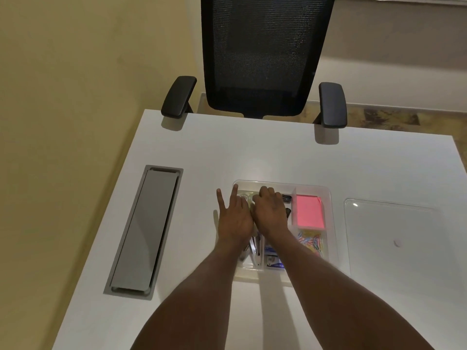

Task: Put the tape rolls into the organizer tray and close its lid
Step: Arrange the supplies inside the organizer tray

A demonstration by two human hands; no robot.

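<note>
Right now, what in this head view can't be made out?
- Tape rolls: mostly hidden under the left hand and right hand in the organizer tray.
- Either hand's grip: fingertips hidden.
- Tray's near-left compartments: forearms cover them.
- Paper clips: too small to count.

One view only, from a camera worn on the head. Looks forward and down, from above the near edge of a white table [252, 152]. Wide, so the sides bend a little. Close to the two bare arms, which come in from the bottom of the frame and reach up to the middle. Left hand [233, 218] and right hand [269, 213] sit near the center, over a clear organizer tray [328, 198]. Farther off, at the top middle, a black chair [262, 56] faces the camera across the table. Wall fills the upper left. No second view to share with.
</note>
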